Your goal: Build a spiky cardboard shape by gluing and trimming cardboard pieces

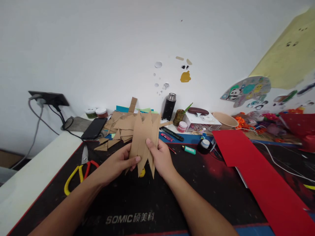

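Above the dark desk mat, both my hands hold cut cardboard pieces (144, 134) with jagged, pointed ends at top and bottom. My left hand (125, 159) grips the lower left edge, its thumb lying across the front. On the right side, my right hand (161, 155) pinches the cardboard, thumb in front and the other fingers hidden behind. The pieces overlap, so I cannot tell how many there are. A small yellow thing (142, 172) shows partly behind the lower points. Scissors (82, 170) with red and yellow handles lie left of my left forearm.
Cardboard scraps (120, 126) pile up behind my hands, beside a black phone (94, 128). A black flask (169, 107) stands at the wall. To the right are a green-and-white lighter-like item (189, 150), a dark jar (204, 146) and a long red sheet (261, 177).
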The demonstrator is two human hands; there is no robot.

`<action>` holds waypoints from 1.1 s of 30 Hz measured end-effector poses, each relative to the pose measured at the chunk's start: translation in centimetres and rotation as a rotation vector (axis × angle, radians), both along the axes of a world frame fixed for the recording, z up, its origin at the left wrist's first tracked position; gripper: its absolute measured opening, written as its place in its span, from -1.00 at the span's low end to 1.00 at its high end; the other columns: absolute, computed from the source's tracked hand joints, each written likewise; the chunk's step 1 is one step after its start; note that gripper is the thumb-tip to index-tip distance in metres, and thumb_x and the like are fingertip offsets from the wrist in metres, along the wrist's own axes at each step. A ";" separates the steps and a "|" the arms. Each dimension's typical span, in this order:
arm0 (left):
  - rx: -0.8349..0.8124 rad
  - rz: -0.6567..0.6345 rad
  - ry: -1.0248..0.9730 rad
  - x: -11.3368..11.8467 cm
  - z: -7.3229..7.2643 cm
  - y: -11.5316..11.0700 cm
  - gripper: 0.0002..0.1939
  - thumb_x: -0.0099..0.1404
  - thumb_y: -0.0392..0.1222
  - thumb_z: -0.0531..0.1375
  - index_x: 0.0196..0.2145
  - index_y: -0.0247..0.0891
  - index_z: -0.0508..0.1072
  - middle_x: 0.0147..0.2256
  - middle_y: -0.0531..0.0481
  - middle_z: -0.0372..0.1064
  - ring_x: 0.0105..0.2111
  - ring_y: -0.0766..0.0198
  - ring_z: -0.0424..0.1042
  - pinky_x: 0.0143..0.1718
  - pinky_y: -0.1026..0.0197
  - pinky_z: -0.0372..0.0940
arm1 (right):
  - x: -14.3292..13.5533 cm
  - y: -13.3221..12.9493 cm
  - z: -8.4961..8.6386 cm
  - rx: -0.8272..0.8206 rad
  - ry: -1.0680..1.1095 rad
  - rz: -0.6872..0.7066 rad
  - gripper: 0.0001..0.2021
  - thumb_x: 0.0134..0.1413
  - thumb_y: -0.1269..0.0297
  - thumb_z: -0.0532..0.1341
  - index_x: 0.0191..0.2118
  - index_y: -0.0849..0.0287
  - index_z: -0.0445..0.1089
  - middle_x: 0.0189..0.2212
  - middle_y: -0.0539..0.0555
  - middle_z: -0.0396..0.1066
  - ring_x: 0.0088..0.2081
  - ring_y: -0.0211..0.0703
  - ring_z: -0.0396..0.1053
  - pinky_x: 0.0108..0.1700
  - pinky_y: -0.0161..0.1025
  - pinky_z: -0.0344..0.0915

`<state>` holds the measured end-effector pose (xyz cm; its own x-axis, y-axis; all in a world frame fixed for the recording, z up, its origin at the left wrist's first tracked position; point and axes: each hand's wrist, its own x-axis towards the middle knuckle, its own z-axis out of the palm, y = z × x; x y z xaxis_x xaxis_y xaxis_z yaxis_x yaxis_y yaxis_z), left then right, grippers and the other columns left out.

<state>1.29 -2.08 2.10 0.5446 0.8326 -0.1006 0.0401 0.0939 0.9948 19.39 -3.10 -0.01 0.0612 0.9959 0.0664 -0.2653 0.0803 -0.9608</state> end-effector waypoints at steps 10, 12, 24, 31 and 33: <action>-0.044 -0.060 -0.005 -0.8 -0.8 0.3 -0.43 0.28 -0.04 0.40 0.18 -0.22 0.42 -0.32 0.06 0.44 -0.40 0.26 0.34 -0.41 0.23 0.21 | 0.3 0.3 -0.2 0.017 0.015 -0.006 -0.51 0.11 -0.20 0.43 -0.10 0.15 0.57 -0.20 0.13 0.66 -0.10 0.14 0.59 0.00 0.01 0.50; -0.053 -0.066 -0.009 -0.8 -0.7 0.2 -0.41 0.25 -0.04 0.42 0.18 -0.20 0.43 -0.31 0.05 0.45 -0.39 0.25 0.35 -0.41 0.23 0.21 | 0.4 0.4 -0.2 0.007 0.028 -0.012 -0.52 0.11 -0.20 0.43 -0.10 0.14 0.57 -0.21 0.13 0.66 -0.10 0.15 0.60 -0.01 0.01 0.50; -0.063 0.064 -0.001 -0.1 -0.9 0.3 -0.42 0.19 0.14 0.48 0.02 -0.24 0.52 -0.28 0.02 0.49 -0.42 0.29 0.31 -0.39 0.22 0.24 | 0.0 0.1 -0.1 0.016 0.025 0.013 -0.52 0.12 -0.20 0.41 -0.10 0.13 0.55 -0.22 0.12 0.66 -0.13 0.13 0.61 -0.06 -0.01 0.54; -0.048 0.028 -0.024 -0.3 -1.1 0.4 -0.51 0.25 0.08 0.45 0.02 -0.22 0.52 -0.31 0.05 0.44 -0.41 0.28 0.31 -0.37 0.22 0.23 | 0.1 0.1 -0.1 0.018 -0.006 0.012 -0.53 0.13 -0.20 0.40 -0.12 0.13 0.54 -0.23 0.12 0.65 -0.17 0.10 0.60 -0.10 -0.02 0.53; -0.039 0.013 -0.026 -0.3 -1.1 0.4 -0.53 0.27 0.08 0.43 0.02 -0.21 0.52 -0.34 0.06 0.42 -0.41 0.27 0.30 -0.38 0.22 0.23 | 0.2 0.2 -0.1 0.014 -0.007 0.011 -0.54 0.14 -0.19 0.40 -0.13 0.13 0.54 -0.22 0.13 0.65 -0.16 0.10 0.60 -0.09 -0.02 0.52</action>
